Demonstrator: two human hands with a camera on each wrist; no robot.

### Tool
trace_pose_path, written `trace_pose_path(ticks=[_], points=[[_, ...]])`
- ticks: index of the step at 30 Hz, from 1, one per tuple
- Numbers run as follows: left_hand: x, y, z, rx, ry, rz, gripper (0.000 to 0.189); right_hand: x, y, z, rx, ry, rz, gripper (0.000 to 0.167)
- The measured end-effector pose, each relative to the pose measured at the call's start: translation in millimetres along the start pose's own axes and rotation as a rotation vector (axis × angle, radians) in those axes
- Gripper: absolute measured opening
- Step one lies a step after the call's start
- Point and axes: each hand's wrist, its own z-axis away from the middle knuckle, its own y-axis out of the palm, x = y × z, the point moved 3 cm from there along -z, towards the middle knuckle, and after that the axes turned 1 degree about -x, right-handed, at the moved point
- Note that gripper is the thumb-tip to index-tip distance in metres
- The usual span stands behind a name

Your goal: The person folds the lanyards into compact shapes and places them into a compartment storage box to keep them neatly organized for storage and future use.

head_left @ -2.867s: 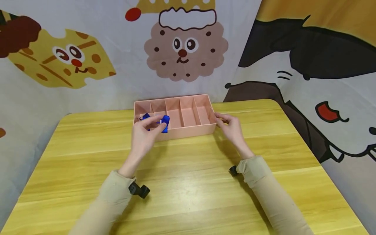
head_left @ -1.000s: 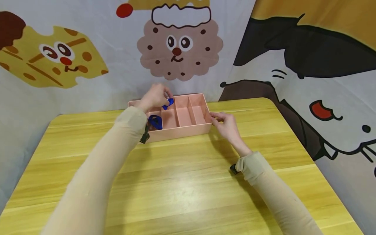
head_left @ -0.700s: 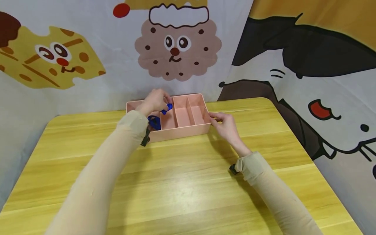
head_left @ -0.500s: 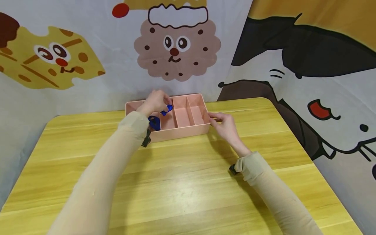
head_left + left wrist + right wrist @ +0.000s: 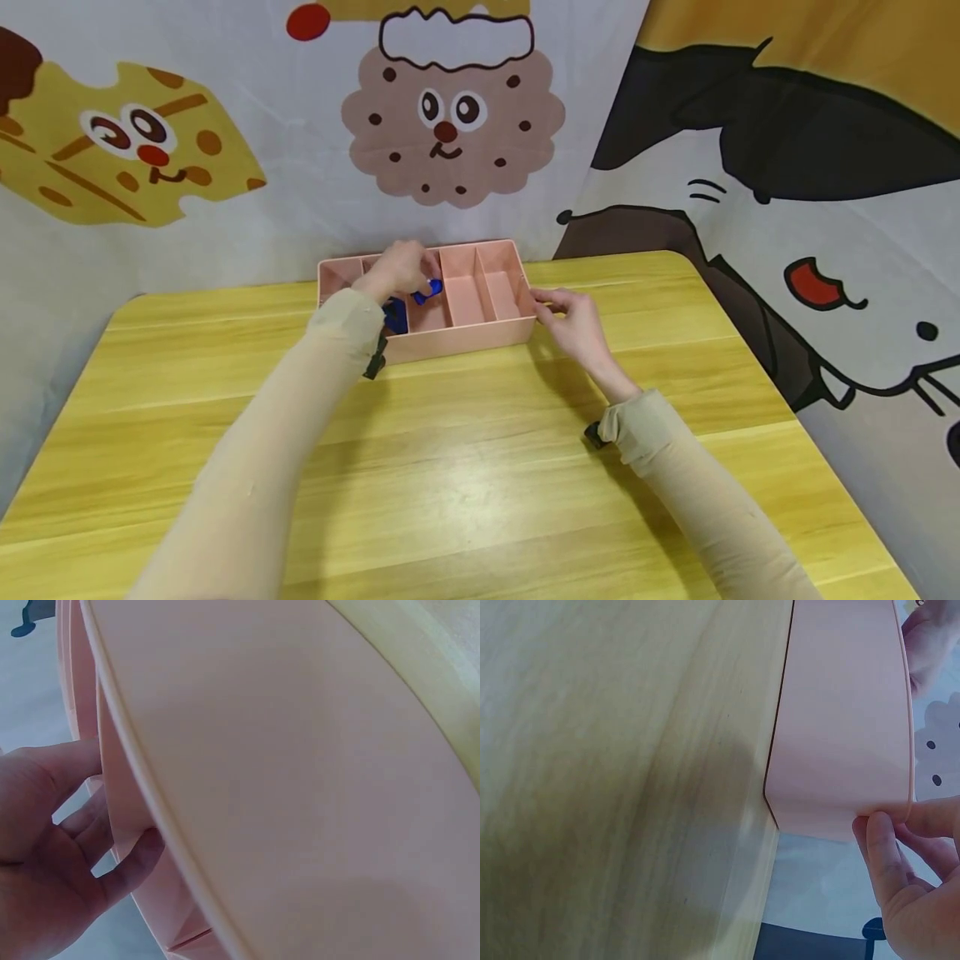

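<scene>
A pink box (image 5: 468, 333) with a row of compartments stands near the table's back edge. My left hand (image 5: 401, 267) reaches over its middle, fingertips down at a small blue object (image 5: 427, 292) low in the third compartment from the left. It appears to pinch that object, whose kind I cannot make out. In the left wrist view, the box's wall (image 5: 300, 765) hides the fingertips and the object. Another blue piece (image 5: 395, 317) lies in the second compartment, partly covered by my wrist. With thumb and fingers, my right hand (image 5: 922, 870) holds the box's right end.
The wooden table (image 5: 465, 467) stretches out in front of the box. Behind it hangs a cloth (image 5: 300, 225) printed with cartoon figures, close to the box's back. My left forearm crosses the table's left half.
My left hand has carried the blue object over the box, from its front into the third compartment, and most recently lowered it. My right hand has stayed at the box's right end.
</scene>
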Motion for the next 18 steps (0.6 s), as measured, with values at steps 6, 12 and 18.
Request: trace_pose_path(ticks=[6,12,18], points=[[0.6,4.9,1.0,0.057,-0.021,0.001,0.023,-1,1,0.3,-0.002,-0.008,0.014,0.027],[0.9,9.7,-1.4,0.056,0.007,-0.044,0.020,-1,1,0.6,-0.006,-0.015,0.010,0.027],[0.6,16.6,-4.6,0.034,0.041,-0.117,0.019,-1,1,1.1,-0.018,-0.019,0.015,0.027]])
